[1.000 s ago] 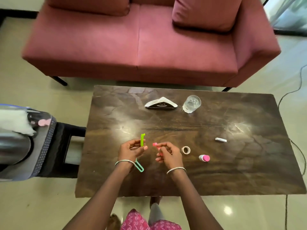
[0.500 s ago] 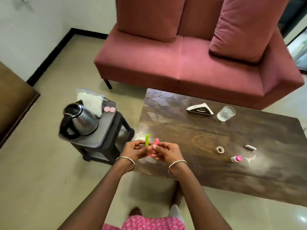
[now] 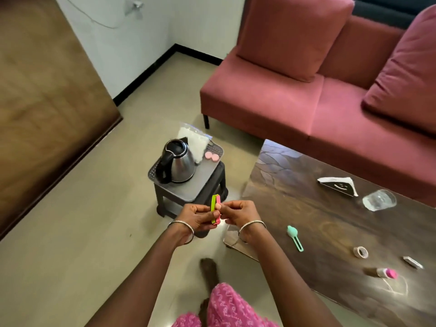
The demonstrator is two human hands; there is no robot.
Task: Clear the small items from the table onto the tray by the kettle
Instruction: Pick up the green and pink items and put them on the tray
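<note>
Ideally the left hand (image 3: 193,214) and right hand (image 3: 238,212), both pinching what seem two stacked clips (image 3: 215,207) mid-frame, lower them onto bare tray (image 3: 207,172) beside the kettle (image 3: 177,164).

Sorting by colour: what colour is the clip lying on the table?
The clip is mint green, clearest in the head view.

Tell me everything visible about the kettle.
The kettle has a brushed steel body that widens toward the bottom, a black lid, and a black loop handle toward the picture's left. It stands upright, lid closed, on the left part of the grey tray, which sits on a dark stool. A clear bag of white stuff lies right behind it; whether they touch cannot be told.
</note>
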